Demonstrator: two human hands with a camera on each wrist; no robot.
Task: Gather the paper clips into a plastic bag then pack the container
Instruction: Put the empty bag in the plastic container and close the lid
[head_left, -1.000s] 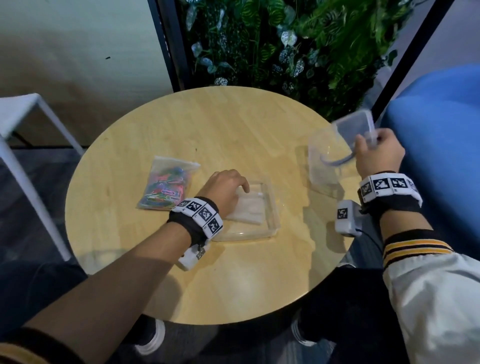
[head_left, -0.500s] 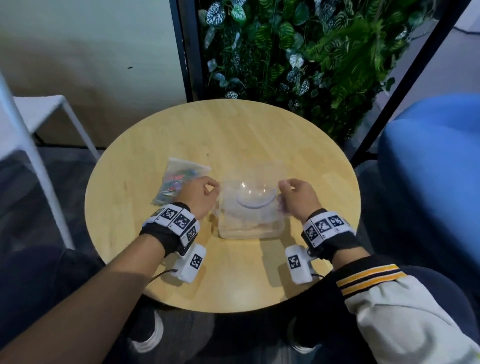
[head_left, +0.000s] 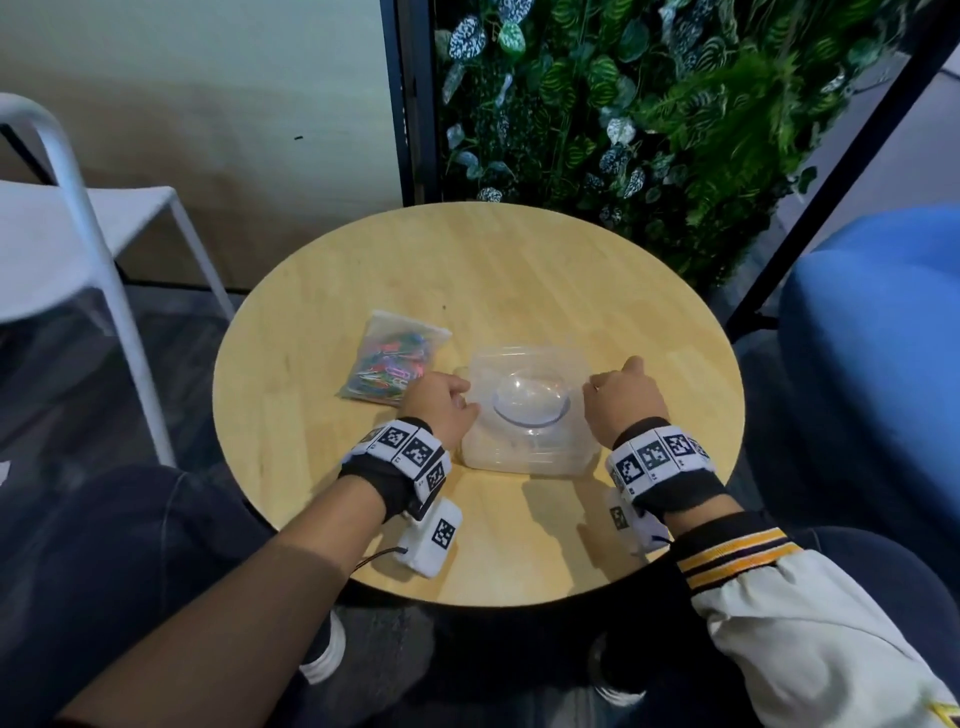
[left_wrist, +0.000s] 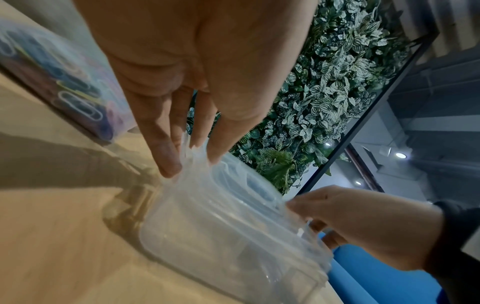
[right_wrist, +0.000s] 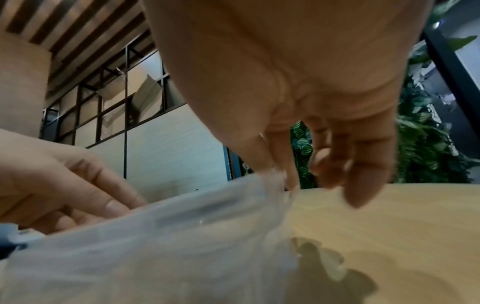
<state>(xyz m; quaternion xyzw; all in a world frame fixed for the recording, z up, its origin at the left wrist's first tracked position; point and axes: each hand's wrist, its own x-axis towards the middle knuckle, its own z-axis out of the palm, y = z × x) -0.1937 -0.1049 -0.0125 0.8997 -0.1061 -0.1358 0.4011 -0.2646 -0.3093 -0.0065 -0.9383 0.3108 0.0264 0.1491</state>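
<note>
A clear plastic container (head_left: 524, 457) with its lid (head_left: 527, 384) on top stands mid-table. My left hand (head_left: 465, 402) is at its left side and my right hand (head_left: 592, 387) at its right side. In the left wrist view my left hand (left_wrist: 192, 158) pinches the lid's side flap above the container (left_wrist: 228, 236). The right wrist view has my right hand (right_wrist: 285, 181) pinching the opposite flap of the container (right_wrist: 155, 236). A clear plastic bag of coloured paper clips (head_left: 392, 358) lies flat on the table just left of the container, partly behind my left hand.
The round wooden table (head_left: 467, 270) has bare surface at the back and front. A white chair (head_left: 78, 234) stands to the left, a blue seat (head_left: 878, 338) to the right, and a plant wall (head_left: 649, 104) behind.
My right hand brought the lid from the right and set it on the container. My left hand left the container's inside. Both hands now hold the lid's side flaps.
</note>
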